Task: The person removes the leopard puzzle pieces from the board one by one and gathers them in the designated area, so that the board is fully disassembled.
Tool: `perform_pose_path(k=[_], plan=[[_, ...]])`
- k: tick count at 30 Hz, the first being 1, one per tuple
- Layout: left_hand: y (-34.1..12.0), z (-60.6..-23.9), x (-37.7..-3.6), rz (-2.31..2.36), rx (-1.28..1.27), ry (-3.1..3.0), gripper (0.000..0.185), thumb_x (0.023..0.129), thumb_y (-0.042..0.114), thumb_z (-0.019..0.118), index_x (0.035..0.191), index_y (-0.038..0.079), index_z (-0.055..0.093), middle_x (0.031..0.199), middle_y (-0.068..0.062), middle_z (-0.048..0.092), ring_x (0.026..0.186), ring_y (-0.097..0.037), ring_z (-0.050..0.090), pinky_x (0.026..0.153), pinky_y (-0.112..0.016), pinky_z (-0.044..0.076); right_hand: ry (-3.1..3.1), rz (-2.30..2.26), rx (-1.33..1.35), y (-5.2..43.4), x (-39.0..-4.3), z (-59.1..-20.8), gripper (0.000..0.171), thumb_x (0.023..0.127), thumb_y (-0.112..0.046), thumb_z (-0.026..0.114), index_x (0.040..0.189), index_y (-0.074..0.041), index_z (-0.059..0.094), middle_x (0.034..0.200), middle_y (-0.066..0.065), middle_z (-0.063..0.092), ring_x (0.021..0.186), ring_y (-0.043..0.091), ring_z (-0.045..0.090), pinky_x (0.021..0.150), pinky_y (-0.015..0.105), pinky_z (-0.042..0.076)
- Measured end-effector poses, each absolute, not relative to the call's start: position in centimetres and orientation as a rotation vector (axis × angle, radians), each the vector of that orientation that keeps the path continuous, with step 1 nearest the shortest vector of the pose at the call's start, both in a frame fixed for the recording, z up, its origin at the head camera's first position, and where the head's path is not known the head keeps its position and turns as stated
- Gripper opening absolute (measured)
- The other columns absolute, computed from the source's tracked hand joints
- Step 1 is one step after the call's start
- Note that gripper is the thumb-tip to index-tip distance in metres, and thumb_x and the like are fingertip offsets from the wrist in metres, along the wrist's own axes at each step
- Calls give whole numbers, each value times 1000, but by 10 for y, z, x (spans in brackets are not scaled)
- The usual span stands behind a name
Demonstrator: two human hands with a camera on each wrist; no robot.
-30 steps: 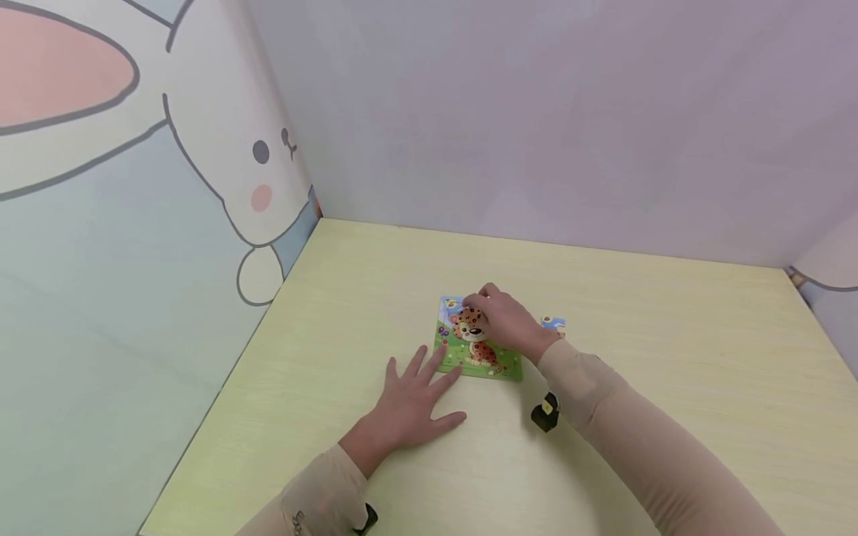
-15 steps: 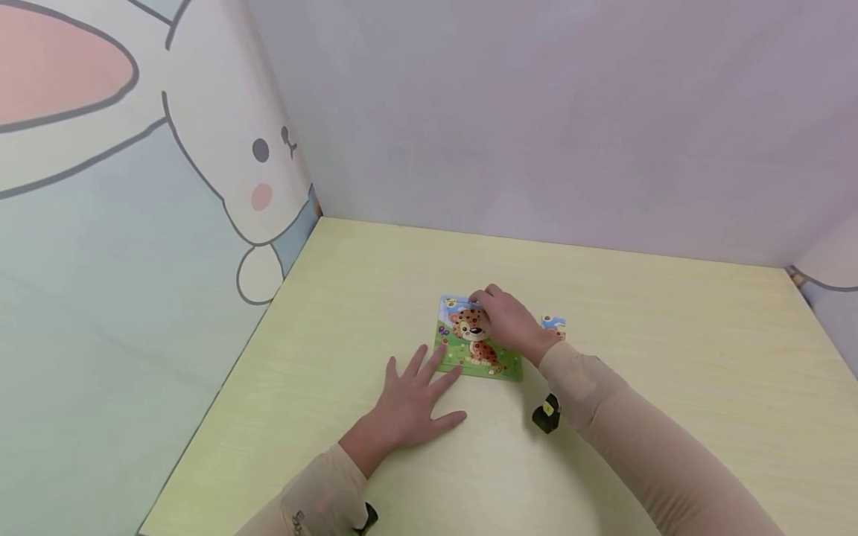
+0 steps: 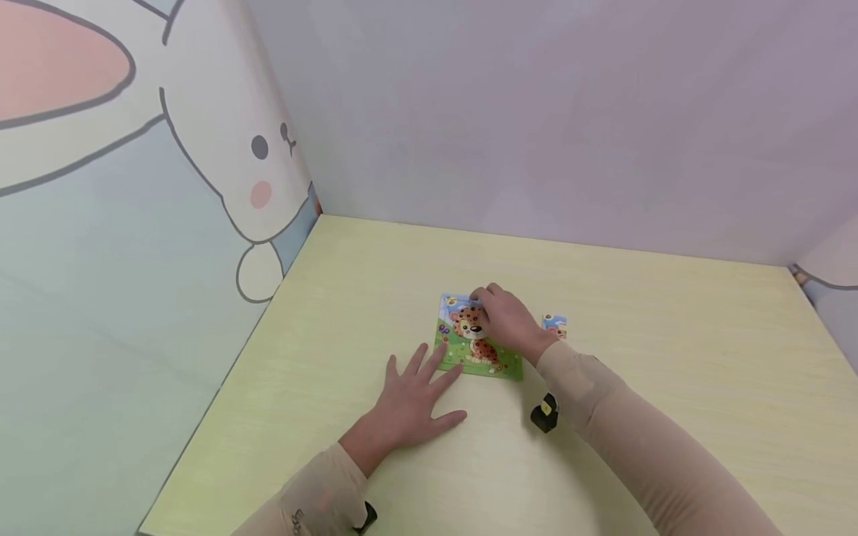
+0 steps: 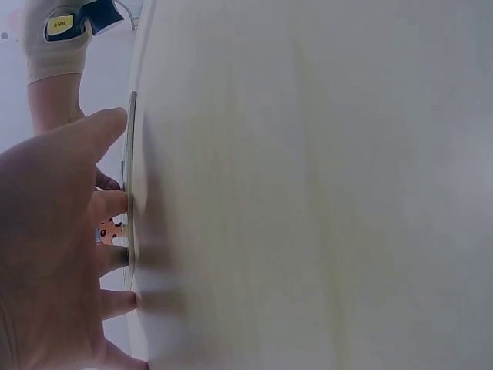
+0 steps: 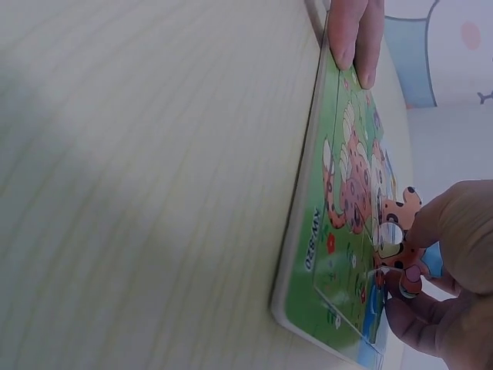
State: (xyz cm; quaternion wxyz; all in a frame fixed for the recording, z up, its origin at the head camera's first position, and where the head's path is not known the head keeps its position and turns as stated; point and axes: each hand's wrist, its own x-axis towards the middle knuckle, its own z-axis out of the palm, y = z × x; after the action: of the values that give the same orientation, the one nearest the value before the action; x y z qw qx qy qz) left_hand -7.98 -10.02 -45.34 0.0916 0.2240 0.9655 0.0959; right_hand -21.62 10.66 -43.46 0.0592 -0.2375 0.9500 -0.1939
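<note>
Two hands work: left hand [image 3: 410, 398] flat steadying puzzle [image 3: 477, 350], right hand [image 3: 507, 320] pinching a piece [image 5: 397, 231] that could jam if tilted.

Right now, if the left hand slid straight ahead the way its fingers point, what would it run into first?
The puzzle board. The left hand lies flat on the table, fingertips already at the board's near-left edge, so it would likely push that edge at once. The right hand rests farther back on the board.

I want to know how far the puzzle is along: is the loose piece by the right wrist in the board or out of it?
Out. The loose piece lies on the table, apart from the puzzle board.
</note>
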Motion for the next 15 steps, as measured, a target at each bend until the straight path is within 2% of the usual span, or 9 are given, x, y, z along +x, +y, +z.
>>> perform_pose_path(k=[15], plan=[[-99,-453,-83,246,649,2851,75,99,71,50,162,32,41,176,-5,22,161,-38,23,114,-77,29,2887,-566,-710,106,-217,-437,28,104,-9,57,131,-1,61,116,16,64,101,29,65,94,47,57]])
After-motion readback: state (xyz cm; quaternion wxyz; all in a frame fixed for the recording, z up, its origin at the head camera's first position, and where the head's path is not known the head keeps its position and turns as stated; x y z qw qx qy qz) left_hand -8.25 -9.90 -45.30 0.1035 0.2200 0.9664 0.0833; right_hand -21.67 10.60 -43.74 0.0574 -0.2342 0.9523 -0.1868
